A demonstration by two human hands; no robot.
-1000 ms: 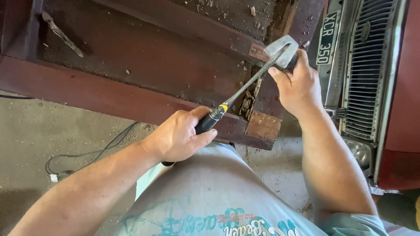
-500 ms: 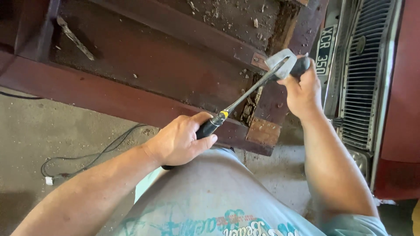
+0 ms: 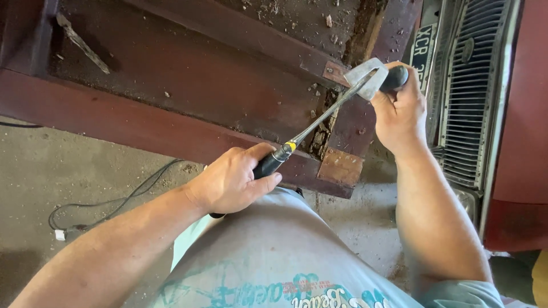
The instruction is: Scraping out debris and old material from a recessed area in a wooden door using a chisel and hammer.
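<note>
Both hands same grip, right hand [image 3: 399, 111] w/ bracket [image 3: 365, 77] shifted right (screwdriver [image 3: 297, 145] steady)

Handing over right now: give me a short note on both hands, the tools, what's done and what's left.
Left hand: closed on the black handle of a screwdriver, whose shaft angles up toward the frame's corner.
Right hand: gripping a dark-handled tool beside a bent metal bracket at that corner.
Wooden frame: dark red, worn, with debris inside; a flat plate sits on the near corner. A car grille is right behind.
Done: bracket looks bent up from the wood.
Left: bracket not yet free, as far as I can tell.
</note>
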